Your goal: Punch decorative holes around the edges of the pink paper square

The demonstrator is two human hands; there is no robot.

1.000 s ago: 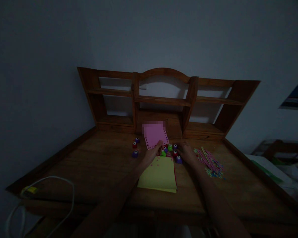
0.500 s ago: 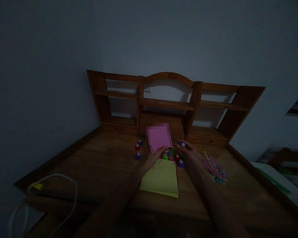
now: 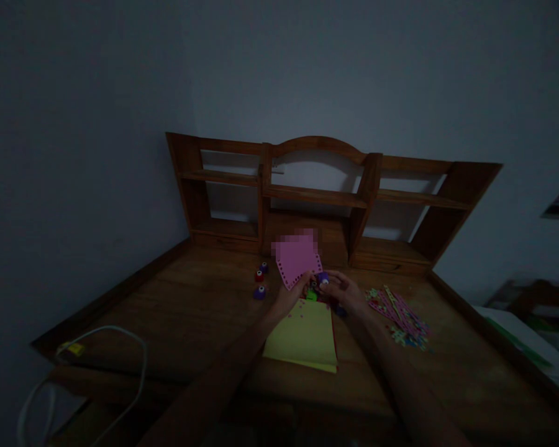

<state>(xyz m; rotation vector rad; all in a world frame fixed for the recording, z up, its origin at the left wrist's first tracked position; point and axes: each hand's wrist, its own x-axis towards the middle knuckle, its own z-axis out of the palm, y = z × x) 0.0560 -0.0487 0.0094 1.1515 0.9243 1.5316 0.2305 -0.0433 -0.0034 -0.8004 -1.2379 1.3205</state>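
My left hand point(image 3: 292, 297) is closed on the lower edge of a pink sheet of paper point(image 3: 299, 256), which has a row of small punched holes along its edges. In my right hand point(image 3: 347, 292) is a small purple craft punch point(image 3: 323, 279), held right at the sheet's lower right corner. Whether the paper sits in its slot I cannot tell. Below the hands lies a yellow paper pad point(image 3: 302, 338) with tiny pink cutouts on it. A green punch point(image 3: 312, 295) shows between my hands; others there are mostly hidden by my right hand.
Left of the sheet stand a red punch point(image 3: 259, 276) and two purple punches point(image 3: 259, 292). To the right lies a pile of pink strips and small colourful pieces point(image 3: 400, 313). A wooden shelf unit point(image 3: 314, 195) rises at the desk's back. A white cable point(image 3: 142, 366) loops at front left.
My right hand has moved left with the purple punch, bringing it to the sheet's corner. The pink sheet has tilted slightly in my left hand.
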